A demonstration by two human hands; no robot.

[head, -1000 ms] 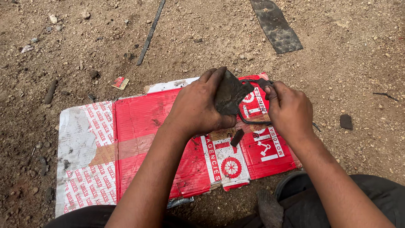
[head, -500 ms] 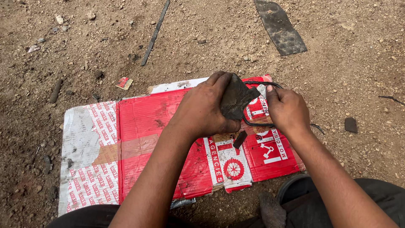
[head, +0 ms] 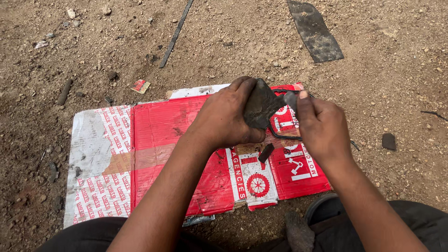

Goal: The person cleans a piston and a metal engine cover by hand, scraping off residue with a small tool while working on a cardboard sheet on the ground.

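The left hand [head: 228,119] is clamped around one dark rubber piece [head: 259,106] held just above the flattened red carton [head: 163,140], while at its 3 o'clock the right hand [head: 322,126] pinches a small dark tool [head: 290,99] against the piece's edge. This looks like trimming in progress; continuing calls for a firm grip and steady pull. Counted: one thin rod [head: 176,33] at 11 o'clock, one dark offcut [head: 266,152] on the carton, one flat strip [head: 314,31] at 1 o'clock.
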